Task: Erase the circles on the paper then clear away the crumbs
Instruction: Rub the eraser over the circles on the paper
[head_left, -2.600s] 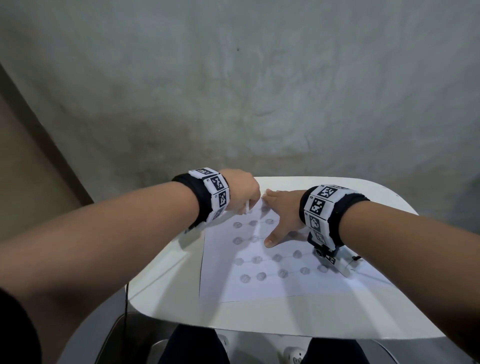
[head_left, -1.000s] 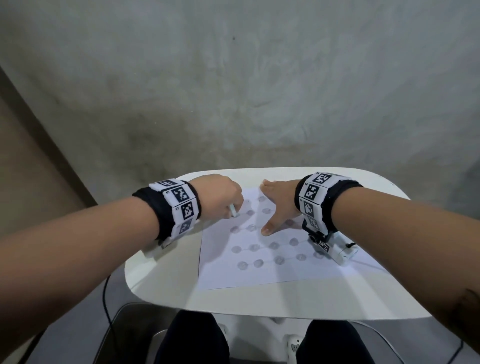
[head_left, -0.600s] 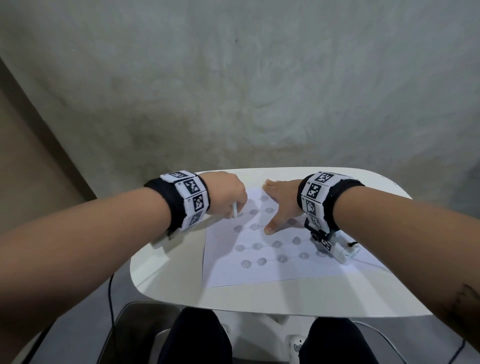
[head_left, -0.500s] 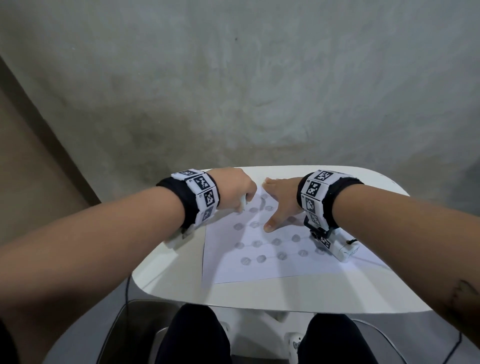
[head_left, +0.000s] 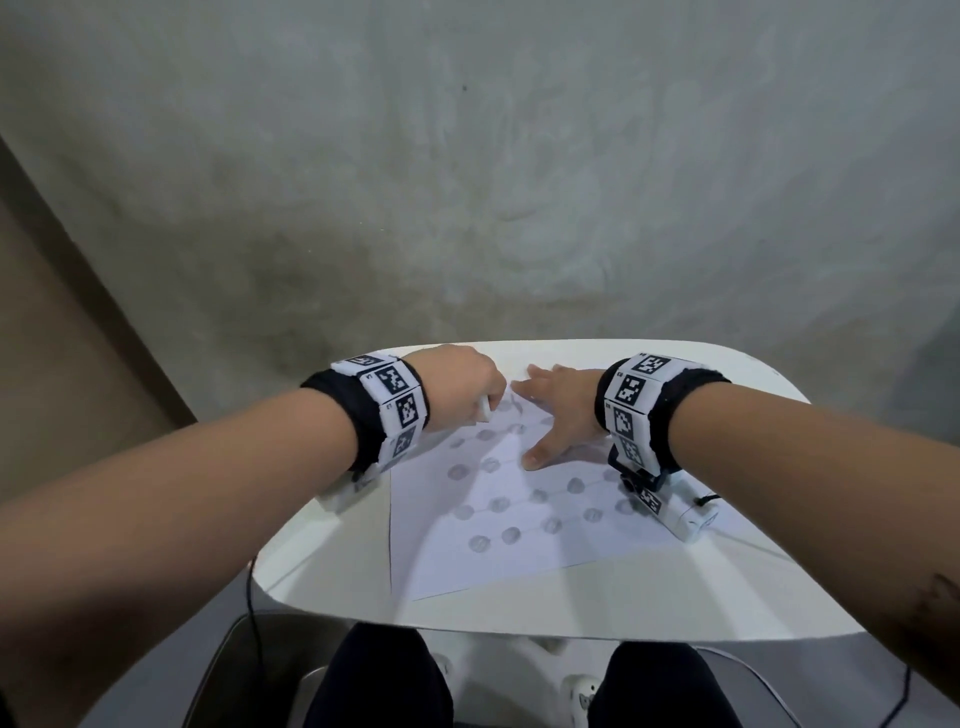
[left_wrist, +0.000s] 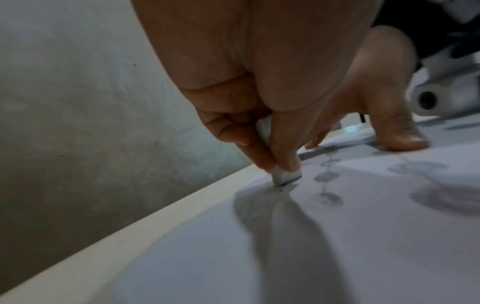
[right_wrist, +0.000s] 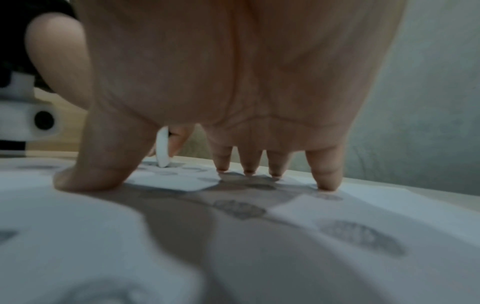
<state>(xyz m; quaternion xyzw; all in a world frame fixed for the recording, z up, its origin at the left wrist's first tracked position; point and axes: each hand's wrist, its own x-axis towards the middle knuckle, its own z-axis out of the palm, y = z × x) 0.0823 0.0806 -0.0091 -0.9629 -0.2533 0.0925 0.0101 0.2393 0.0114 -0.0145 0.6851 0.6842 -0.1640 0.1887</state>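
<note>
A white sheet of paper (head_left: 519, 551) with several grey pencilled circles (head_left: 511, 535) joined by lines lies on the small white table (head_left: 337, 561). My left hand (head_left: 462, 389) pinches a white eraser (head_left: 120, 410) and presses its tip on the paper near the far left corner. The left wrist view shows the eraser (left_wrist: 285, 175) between thumb and fingers, touching the sheet, with circles (left_wrist: 327, 176) just right of it. My right hand (head_left: 556, 410) lies spread flat on the paper's far part, fingertips (right_wrist: 326, 185) and thumb pressing it down. In the right wrist view the eraser (right_wrist: 163, 150) stands beyond the thumb.
A grey concrete wall (head_left: 467, 182) rises right behind the table's far edge. My dark-clothed knees (head_left: 384, 675) sit under the near edge. A thin cable (head_left: 252, 597) hangs off the table's left side.
The left hand with the eraser has shifted back and forth over the far left circles. The right hand has stayed pressed on the paper.
</note>
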